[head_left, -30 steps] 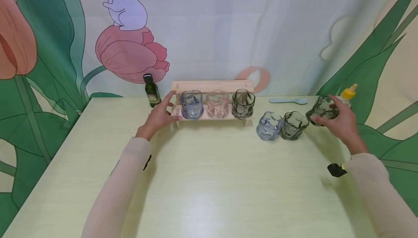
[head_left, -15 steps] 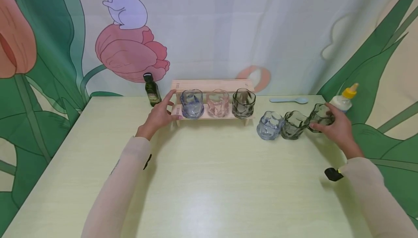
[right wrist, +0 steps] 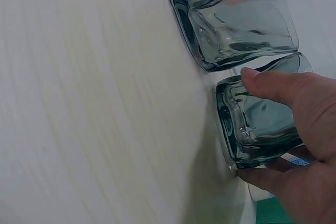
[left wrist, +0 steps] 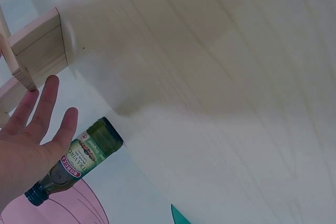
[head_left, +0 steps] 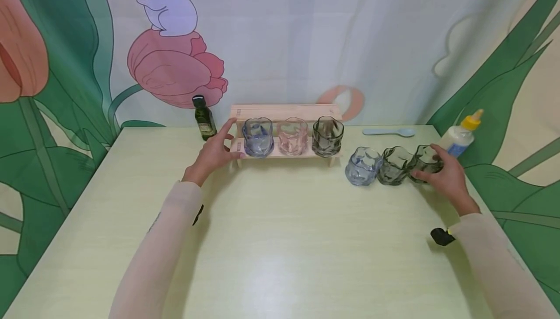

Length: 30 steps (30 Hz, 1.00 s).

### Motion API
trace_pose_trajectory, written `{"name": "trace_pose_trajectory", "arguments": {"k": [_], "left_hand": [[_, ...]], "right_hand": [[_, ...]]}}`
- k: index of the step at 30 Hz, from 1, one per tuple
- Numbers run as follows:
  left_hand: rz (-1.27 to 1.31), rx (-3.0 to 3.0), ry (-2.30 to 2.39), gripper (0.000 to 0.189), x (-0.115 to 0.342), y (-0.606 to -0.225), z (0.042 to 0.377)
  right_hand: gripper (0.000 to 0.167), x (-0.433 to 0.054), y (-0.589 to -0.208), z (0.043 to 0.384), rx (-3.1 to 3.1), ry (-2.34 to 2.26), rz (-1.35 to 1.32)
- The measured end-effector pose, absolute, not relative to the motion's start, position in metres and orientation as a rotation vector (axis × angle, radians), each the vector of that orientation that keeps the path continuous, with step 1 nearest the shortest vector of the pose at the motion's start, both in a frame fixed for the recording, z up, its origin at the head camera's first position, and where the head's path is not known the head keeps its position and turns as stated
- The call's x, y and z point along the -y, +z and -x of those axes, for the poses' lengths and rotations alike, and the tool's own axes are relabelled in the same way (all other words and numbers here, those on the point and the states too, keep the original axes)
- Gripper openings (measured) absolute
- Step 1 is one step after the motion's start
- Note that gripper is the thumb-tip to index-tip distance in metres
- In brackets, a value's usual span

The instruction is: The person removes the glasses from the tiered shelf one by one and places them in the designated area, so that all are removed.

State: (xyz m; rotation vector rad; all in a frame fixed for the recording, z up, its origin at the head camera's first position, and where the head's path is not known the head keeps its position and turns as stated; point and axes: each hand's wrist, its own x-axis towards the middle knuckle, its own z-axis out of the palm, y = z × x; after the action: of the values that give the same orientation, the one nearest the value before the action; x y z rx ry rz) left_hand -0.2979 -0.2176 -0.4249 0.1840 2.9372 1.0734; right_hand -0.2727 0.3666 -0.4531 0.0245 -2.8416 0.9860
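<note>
My right hand (head_left: 450,178) grips a dark grey faceted glass (head_left: 425,162), thumb on one side and fingers on the other. That glass stands upright at the right end of a row, beside another grey glass (head_left: 394,166) and a blue glass (head_left: 363,166). In the right wrist view the held glass (right wrist: 257,121) sits close against its neighbour (right wrist: 241,22). My left hand (head_left: 212,156) is at the left end of a two-step wooden rack (head_left: 284,111), fingers extended and fingertips touching it. On the lower step stand a blue glass (head_left: 258,136), a pink glass (head_left: 292,136) and a grey glass (head_left: 327,136).
A small green olive oil bottle (head_left: 203,118) stands left of the rack, behind my left hand. At the back right lie a light blue spoon (head_left: 388,132) and, behind my right hand, a white bottle with a yellow nozzle (head_left: 461,134). A printed curtain (head_left: 280,42) hangs behind the table (head_left: 262,241).
My right hand has brought the grey glass leftward and nearer, down beside the other grey glass, uncovering the yellow-capped bottle. My left hand stays at the rack.
</note>
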Motion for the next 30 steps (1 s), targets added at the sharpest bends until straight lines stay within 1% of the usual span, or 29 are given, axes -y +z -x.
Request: {"name": "trace_pose_trajectory", "arguments": {"k": [19, 25, 30], "left_hand": [[-0.195, -2.936, 1.074, 0.102, 0.217, -0.427, 0.298], [-0.186, -2.944, 1.069, 0.102, 0.218, -0.427, 0.299], [-0.189, -2.941, 1.074, 0.102, 0.218, -0.427, 0.299]], "right_hand": [[0.098, -0.369, -0.458, 0.273, 2.838, 0.959, -0.038], [0.104, -0.372, -0.445, 0.268, 2.862, 1.043, -0.049], [0.103, -0.368, -0.43, 0.264, 2.853, 1.018, -0.092]]}}
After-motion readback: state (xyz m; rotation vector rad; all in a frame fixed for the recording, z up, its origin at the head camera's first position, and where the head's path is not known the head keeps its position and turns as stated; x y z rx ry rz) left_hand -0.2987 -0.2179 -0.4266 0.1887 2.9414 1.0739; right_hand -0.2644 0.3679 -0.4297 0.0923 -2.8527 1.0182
